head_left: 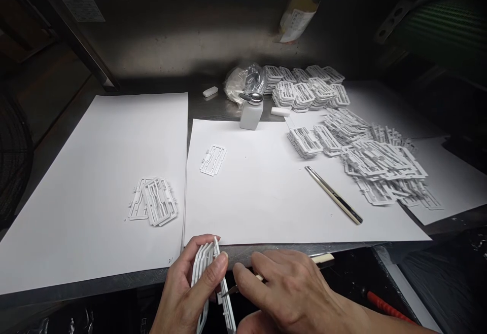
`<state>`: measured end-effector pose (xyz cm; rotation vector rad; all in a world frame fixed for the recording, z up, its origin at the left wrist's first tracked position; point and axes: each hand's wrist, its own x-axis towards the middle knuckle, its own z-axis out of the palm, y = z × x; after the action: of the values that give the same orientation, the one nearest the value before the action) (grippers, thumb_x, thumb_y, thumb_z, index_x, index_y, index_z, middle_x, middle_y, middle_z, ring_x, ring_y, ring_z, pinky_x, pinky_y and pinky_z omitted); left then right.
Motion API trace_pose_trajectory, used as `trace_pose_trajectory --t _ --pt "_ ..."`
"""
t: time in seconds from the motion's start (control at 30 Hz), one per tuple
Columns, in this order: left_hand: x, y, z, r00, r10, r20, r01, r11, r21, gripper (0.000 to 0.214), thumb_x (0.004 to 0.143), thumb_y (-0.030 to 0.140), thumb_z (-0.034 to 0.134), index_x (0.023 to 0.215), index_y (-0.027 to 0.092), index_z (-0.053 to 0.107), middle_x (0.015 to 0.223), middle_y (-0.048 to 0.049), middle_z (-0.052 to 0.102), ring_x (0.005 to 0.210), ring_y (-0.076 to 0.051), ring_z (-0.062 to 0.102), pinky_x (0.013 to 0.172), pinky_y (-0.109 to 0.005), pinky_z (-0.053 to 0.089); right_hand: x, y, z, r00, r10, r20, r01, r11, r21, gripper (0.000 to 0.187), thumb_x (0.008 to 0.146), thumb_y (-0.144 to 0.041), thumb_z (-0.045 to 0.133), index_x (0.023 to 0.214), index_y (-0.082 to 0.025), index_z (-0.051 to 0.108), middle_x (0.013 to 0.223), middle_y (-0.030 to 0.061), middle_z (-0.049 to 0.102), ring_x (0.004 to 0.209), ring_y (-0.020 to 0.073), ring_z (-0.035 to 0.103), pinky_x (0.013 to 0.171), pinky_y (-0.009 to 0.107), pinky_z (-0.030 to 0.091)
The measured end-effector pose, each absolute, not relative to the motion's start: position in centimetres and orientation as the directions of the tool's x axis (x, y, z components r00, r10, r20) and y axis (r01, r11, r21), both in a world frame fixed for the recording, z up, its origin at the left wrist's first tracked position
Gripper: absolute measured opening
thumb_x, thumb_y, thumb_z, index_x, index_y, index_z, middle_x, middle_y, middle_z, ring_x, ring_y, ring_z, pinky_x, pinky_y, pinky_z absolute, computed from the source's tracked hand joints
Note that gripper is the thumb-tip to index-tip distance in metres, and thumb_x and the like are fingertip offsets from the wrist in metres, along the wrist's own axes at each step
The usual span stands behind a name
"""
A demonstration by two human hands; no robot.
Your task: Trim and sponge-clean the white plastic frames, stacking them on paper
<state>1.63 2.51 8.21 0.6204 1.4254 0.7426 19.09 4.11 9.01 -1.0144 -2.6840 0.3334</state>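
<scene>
At the table's near edge my left hand [190, 288] grips a small stack of white plastic frame parts [205, 273], held on edge. My right hand [289, 288] is closed around a thin tool [323, 259] with a pale handle; its tip touches the lower edge of the held parts. A single white frame part [213, 159] lies on the middle paper sheet [266, 197]. A few stacked frame parts [154, 206] rest on the left paper sheet [95, 172].
A big heap of white frame parts [380, 164] covers the right side, with neater stacks [304, 90] behind. A white dispenser bottle [251, 111], a crumpled plastic bag [243, 81] and a long thin knife-like tool [335, 194] lie on the table.
</scene>
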Motion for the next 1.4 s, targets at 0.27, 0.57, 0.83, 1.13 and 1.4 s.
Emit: trace_pose_trajectory --t 0.27,0.57,0.83,1.13,1.4 --pt "1.97 2.49 8.84 -0.095 0.801 -0.591 0.023 0.595 0.803 0.044 0.069 0.054 0.068 0.097 0.021 0.059 0.062 0.0047 0.055 0.062 -0.013 0.047 0.061 -0.023 0.040 18.89 4.25 9.16 -0.755 0.655 0.045 0.619 0.733 -0.282 0.045 0.088 -0.064 0.047 0.084 -0.020 0.058 0.061 -0.0018 0.058 0.041 0.0140 0.050 0.039 0.030 0.015" --pt "2.07 2.41 8.86 -0.095 0.802 -0.590 0.021 0.594 0.804 0.042 0.070 0.054 0.068 0.096 0.022 0.058 0.061 0.0058 0.054 0.060 -0.012 0.047 0.059 -0.021 0.039 18.72 3.97 9.00 -0.752 0.659 0.017 0.621 0.717 -0.317 0.045 0.088 -0.066 0.043 0.086 -0.022 0.055 0.061 -0.0026 0.058 0.041 0.0148 0.049 0.040 0.029 0.013" --pt "1.81 2.29 8.54 -0.062 0.772 -0.632 0.007 0.634 0.773 0.049 0.070 0.057 0.065 0.104 0.024 0.056 0.067 0.0031 0.061 0.066 -0.014 0.051 0.062 -0.022 0.039 18.81 3.62 8.85 -0.679 0.724 0.123 0.676 0.682 -0.281 0.053 0.094 -0.063 0.031 0.076 -0.020 0.057 0.053 -0.0021 0.056 0.037 0.0136 0.047 0.041 0.030 0.013" --pt "1.30 2.41 8.17 -0.041 0.771 -0.635 -0.007 0.635 0.772 0.048 0.071 0.057 0.066 0.104 0.024 0.057 0.068 0.0035 0.056 0.065 -0.014 0.049 0.066 -0.028 0.041 18.88 3.97 8.89 -0.642 0.760 0.100 0.702 0.635 -0.323 0.061 0.081 -0.078 0.036 0.074 -0.020 0.055 0.058 -0.0014 0.056 0.039 0.0121 0.045 0.040 0.028 0.019" --pt "1.10 2.40 8.27 -0.048 0.769 -0.637 0.028 0.639 0.769 0.050 0.071 0.059 0.064 0.106 0.024 0.058 0.071 0.0012 0.064 0.068 -0.016 0.053 0.068 -0.027 0.040 19.19 4.13 8.93 -0.690 0.710 0.141 0.655 0.696 -0.294 0.054 0.085 -0.070 0.043 0.077 -0.019 0.059 0.060 -0.0010 0.057 0.043 0.0132 0.049 0.041 0.028 0.024"
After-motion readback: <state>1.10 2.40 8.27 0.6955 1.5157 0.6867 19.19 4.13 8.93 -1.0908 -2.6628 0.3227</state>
